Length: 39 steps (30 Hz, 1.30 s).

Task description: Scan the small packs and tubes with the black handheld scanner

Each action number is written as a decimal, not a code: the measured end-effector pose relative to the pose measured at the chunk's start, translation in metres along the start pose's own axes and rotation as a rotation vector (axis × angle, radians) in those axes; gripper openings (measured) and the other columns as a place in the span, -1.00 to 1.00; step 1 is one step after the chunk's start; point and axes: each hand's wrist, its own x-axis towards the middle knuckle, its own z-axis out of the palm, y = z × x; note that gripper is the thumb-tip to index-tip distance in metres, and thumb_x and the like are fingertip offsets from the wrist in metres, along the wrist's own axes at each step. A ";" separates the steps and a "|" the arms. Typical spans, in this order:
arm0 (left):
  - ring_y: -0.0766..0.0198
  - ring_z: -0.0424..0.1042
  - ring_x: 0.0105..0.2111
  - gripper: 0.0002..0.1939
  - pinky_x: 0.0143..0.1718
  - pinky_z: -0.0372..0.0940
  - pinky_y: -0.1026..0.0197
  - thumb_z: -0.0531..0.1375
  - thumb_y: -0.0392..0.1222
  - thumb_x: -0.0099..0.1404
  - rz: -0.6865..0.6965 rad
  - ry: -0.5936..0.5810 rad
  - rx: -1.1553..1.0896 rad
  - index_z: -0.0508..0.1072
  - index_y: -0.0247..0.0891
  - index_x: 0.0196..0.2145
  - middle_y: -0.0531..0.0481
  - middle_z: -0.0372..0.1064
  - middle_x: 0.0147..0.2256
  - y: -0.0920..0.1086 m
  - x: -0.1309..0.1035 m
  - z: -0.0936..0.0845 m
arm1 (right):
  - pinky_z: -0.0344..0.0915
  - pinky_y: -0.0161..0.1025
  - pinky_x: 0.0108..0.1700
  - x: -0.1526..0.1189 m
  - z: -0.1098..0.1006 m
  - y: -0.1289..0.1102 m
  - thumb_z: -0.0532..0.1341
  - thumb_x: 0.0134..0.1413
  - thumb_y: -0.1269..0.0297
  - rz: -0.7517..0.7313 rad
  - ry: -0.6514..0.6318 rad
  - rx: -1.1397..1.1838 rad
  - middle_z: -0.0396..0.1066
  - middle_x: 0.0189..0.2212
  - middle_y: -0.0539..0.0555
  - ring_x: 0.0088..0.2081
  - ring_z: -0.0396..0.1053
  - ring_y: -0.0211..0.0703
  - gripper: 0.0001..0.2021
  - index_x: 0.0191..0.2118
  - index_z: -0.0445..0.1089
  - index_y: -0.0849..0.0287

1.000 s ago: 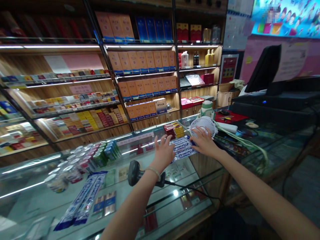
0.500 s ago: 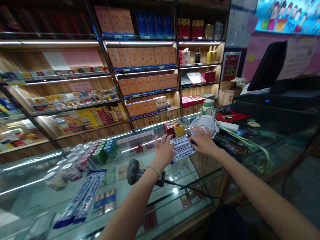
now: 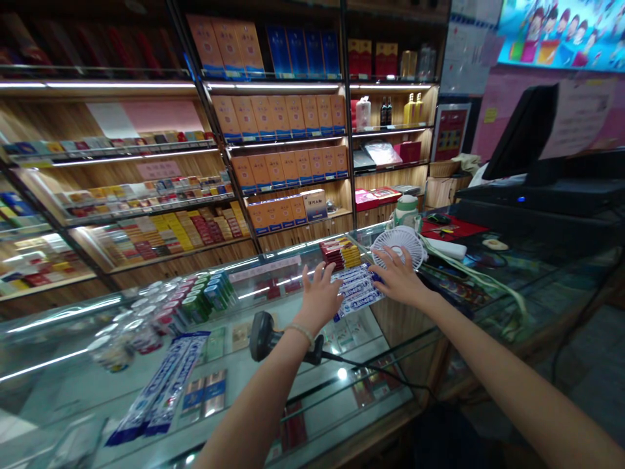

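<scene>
Several blue-and-white wrapped sticks (image 3: pixel 359 290) lie side by side on the glass counter, between my two hands. My left hand (image 3: pixel 319 296), fingers spread, is at their left ends. At their right ends is my right hand (image 3: pixel 398 277), also with fingers apart, in front of a white round fan (image 3: pixel 403 246). Whether the fingertips press on the sticks I cannot tell. A dark handheld barcode scanner (image 3: pixel 263 337) rests on the counter, partly hidden behind my left forearm. Two long blue-and-white packets (image 3: pixel 168 384) lie apart at the left.
Rows of small tubs and cartons (image 3: pixel 170 309) stand on the counter at the left. Red and yellow packs (image 3: pixel 340 252) are stacked behind the sticks. A green-and-white bottle (image 3: pixel 406 210), a monitor (image 3: pixel 522 133) and a scanner cable (image 3: pixel 375 371) are at the right.
The view has shifted very slightly. Both hands keep nearly the same place and spread beside the wrapped sticks.
</scene>
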 end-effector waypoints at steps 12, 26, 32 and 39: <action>-0.16 -0.13 0.44 -0.43 0.35 -0.30 -0.53 0.19 0.10 0.35 -0.028 -0.018 0.010 0.32 0.02 0.28 -0.11 -0.02 0.43 -0.006 -0.008 -0.004 | -0.39 0.35 0.39 0.001 -0.005 -0.008 0.14 0.31 -0.02 -0.012 0.063 -0.062 -0.01 0.44 0.18 0.44 -0.17 0.20 -0.50 0.30 0.27 -0.07; -0.11 -0.04 0.41 -0.54 0.36 -0.20 -0.43 0.16 0.08 0.39 -0.153 0.076 0.064 0.40 0.02 0.20 -0.10 0.06 0.41 -0.039 -0.046 -0.047 | -0.42 0.29 0.41 0.028 -0.022 -0.062 0.12 0.34 0.02 -0.094 0.145 -0.018 0.07 0.41 0.18 0.43 -0.11 0.14 -0.52 0.31 0.27 -0.05; -0.13 0.00 0.39 -0.56 0.37 -0.24 -0.40 0.15 0.09 0.39 -0.213 0.102 0.106 0.42 0.04 0.18 -0.09 0.09 0.39 -0.064 -0.077 -0.065 | -0.43 0.27 0.42 0.050 -0.026 -0.105 0.11 0.34 -0.01 -0.167 0.169 0.039 0.08 0.41 0.16 0.44 -0.13 0.11 -0.51 0.32 0.25 -0.08; -0.14 0.01 0.38 -0.56 0.36 -0.21 -0.39 0.17 0.06 0.37 -0.283 0.134 0.138 0.44 0.01 0.17 -0.10 0.10 0.39 -0.091 -0.109 -0.078 | -0.39 0.26 0.41 0.069 -0.032 -0.148 0.09 0.36 -0.01 -0.234 0.168 0.101 0.14 0.38 0.10 0.41 -0.07 0.11 -0.53 0.31 0.25 -0.12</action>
